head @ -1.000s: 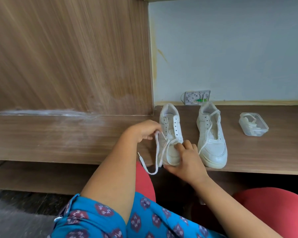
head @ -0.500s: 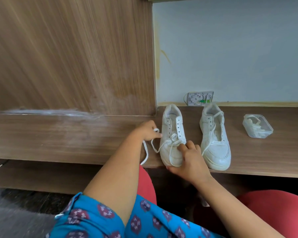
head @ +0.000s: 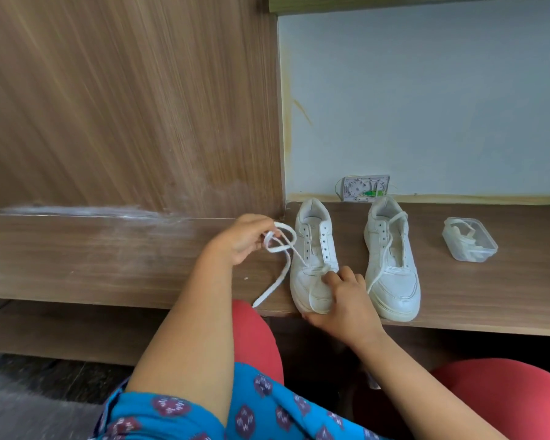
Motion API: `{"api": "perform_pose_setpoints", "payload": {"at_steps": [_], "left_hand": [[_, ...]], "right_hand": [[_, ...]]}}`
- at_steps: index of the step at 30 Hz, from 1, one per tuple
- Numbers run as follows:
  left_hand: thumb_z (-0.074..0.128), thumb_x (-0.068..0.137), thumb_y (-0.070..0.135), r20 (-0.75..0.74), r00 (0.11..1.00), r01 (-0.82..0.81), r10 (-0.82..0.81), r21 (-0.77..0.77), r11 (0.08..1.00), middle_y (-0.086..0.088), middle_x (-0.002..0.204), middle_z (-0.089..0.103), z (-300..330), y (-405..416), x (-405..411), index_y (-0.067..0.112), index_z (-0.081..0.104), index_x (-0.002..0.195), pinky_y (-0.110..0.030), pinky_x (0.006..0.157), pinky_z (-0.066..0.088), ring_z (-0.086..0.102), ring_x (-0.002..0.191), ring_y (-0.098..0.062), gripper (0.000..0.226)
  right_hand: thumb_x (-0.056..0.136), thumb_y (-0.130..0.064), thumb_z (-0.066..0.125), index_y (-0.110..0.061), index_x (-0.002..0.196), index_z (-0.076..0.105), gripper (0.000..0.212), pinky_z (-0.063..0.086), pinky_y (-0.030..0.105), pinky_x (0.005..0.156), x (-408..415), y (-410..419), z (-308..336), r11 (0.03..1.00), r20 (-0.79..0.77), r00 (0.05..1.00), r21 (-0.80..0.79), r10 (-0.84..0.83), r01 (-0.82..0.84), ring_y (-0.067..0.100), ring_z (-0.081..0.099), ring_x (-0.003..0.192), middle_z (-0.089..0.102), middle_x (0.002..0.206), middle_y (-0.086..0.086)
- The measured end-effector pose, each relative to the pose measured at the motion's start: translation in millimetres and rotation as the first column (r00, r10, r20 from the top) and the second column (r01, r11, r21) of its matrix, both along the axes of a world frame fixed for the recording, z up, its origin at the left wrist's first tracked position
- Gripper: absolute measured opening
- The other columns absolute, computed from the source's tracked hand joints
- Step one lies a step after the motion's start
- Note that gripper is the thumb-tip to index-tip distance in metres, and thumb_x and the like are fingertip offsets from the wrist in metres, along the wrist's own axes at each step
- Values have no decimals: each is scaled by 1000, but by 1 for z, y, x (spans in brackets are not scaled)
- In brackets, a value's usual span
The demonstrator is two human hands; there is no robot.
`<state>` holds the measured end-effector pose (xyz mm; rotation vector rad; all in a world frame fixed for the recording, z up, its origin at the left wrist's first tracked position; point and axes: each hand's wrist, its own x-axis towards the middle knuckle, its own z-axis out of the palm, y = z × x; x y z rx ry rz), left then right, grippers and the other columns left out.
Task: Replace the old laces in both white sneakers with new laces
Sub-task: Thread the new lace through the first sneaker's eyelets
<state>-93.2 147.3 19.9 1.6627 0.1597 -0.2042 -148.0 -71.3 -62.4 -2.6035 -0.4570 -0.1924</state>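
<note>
This looks like a plain room in a home or a small office, fitted with built-in furniture rather than any workshop gear. A long wood-laminate tabletop (head: 140,258) runs along a tall panel of the same laminate (head: 124,106), which meets a pale painted wall (head: 426,106) with a yellowed seam. A small open wiring box (head: 365,188) sits at the base of that wall, and a dark floor (head: 29,398) shows below

Soft even daylight, wide-angle bowing, slight blur

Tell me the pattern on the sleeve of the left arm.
Blue sleeve with dark purple patches dotted in white, shown in the head view.
</note>
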Motion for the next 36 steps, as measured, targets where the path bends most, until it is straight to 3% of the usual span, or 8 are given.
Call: {"api": "perform_pose_setpoints", "payload": {"at_steps": [4,9,12,17,19,22,26,36], "left_hand": [[55,85,7,-160,987,8,23,191,982,-1,70,63,-4,17,-13,12,65,71,-23,65,44,55,69,-12,18],[70,74,20,-472,880,450,-46,801,396,-3,74,60,-8,-1,3,11,64,74,-26,59,45,55,65,-19,11],[76,74,27,-268,956,294,-123,883,366,-4,102,61,-8,-26,8,14,67,101,-32,82,52,60,96,-24,31],[74,84,31,-186,944,303,-274,819,487,-4,108,62,-16,-53,10,13,63,99,-32,83,48,59,100,-21,26],[76,82,25,-153,945,285,-288,816,503,0,98,64,-18,-51,13,14,65,91,-31,80,48,59,95,-19,18],[79,79,22,-169,937,317,-304,777,543,5,85,62,-18,-49,16,16,64,83,-26,73,48,59,87,-15,17],[69,87,37,-185,941,324,-284,740,590,4,79,61,-17,-51,16,15,59,78,-24,66,44,57,76,-11,26],[77,75,6,-172,941,319,-291,734,600,4,80,62,-15,-53,18,10,68,89,-31,78,54,60,80,-13,17]], "right_hand": [[57,-65,77,-19,114,57,76,45,31,95,0,0,1,1000,-39,999,-13,-13,13,21,41,105,42,109,-3],[75,-63,64,-20,104,64,52,50,34,82,9,-1,3,987,-70,993,129,-90,99,21,51,99,48,103,-3],[90,-30,60,-17,84,62,14,46,30,68,21,-8,9,960,-128,984,238,-121,149,25,58,84,57,86,1],[98,-9,43,-6,86,57,19,39,24,48,45,-47,54,251,-672,714,739,197,626,14,43,52,50,61,4],[98,-11,47,-7,91,60,15,30,20,42,58,-69,65,438,-723,680,654,122,617,10,33,48,45,58,0],[90,-22,60,-11,108,61,21,43,29,67,70,-86,67,952,-373,879,-45,-296,301,21,54,81,60,94,7],[83,-24,70,-15,124,59,43,36,35,98,65,-55,51,998,-26,999,-56,29,-30,30,42,117,51,122,8],[89,-13,63,-9,82,61,9,40,27,65,64,-29,19,975,3,990,173,140,-139,18,55,71,60,78,0]]}}
